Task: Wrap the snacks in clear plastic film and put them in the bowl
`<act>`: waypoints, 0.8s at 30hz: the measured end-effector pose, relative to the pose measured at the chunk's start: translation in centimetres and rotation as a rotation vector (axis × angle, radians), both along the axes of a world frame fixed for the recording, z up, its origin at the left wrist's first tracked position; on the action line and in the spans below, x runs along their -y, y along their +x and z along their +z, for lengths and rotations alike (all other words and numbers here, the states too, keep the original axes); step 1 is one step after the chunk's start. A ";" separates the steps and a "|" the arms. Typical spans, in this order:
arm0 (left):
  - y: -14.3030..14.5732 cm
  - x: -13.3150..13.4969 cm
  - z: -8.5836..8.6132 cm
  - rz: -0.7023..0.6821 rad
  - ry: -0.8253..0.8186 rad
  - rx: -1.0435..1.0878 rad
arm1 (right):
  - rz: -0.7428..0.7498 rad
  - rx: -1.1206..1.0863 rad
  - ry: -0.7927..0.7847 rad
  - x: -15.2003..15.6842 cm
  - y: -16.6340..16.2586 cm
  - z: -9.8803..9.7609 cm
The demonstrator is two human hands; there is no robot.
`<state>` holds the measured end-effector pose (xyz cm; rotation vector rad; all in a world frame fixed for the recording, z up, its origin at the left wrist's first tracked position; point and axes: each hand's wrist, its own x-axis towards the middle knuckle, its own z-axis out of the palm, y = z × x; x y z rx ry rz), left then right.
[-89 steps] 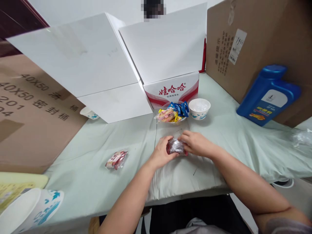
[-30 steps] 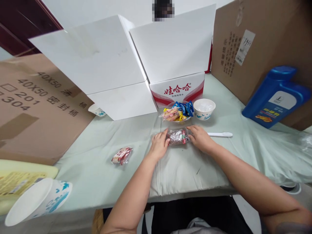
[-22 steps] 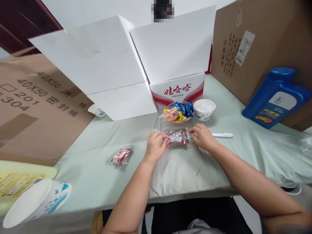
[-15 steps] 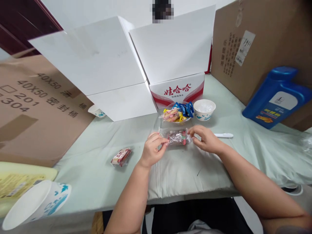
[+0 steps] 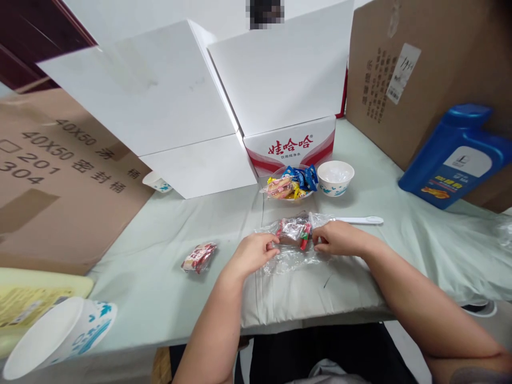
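Pale green cloth [image 5: 160,256] covers the table. Left hand [image 5: 254,252] and right hand [image 5: 339,240] each pinch one end of a clear bag [image 5: 294,234] (sweets inside) stretched between them. Farther back sit more wrapped sweets [image 5: 290,186].

Clear bag [image 5: 294,250] w/ red-silver sweets. Worktop [image 5: 180,234] cloth pale green. Jug [image 5: 454,154] blue, white label. Bowl [image 5: 337,178] white w/ blue print. Box [image 5: 290,146] white, red lettering & stripes. Cartons [image 5: 60,176] brown, black print.
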<state>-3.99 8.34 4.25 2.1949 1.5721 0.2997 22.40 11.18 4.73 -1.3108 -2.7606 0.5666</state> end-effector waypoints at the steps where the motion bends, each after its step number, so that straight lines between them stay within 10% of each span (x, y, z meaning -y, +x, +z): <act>1: 0.0 -0.1 -0.2 0.008 0.063 0.011 | -0.034 0.000 0.037 -0.1 0.0 -0.2; 6: 0.5 -0.5 -1.0 -0.079 0.261 0.057 | -0.168 -0.104 0.137 -0.4 0.2 -1.1; 24: -0.4 -2.1 -2.8 0.044 0.029 0.357 | 0.116 -0.240 0.313 -1.0 -1.3 -3.1</act>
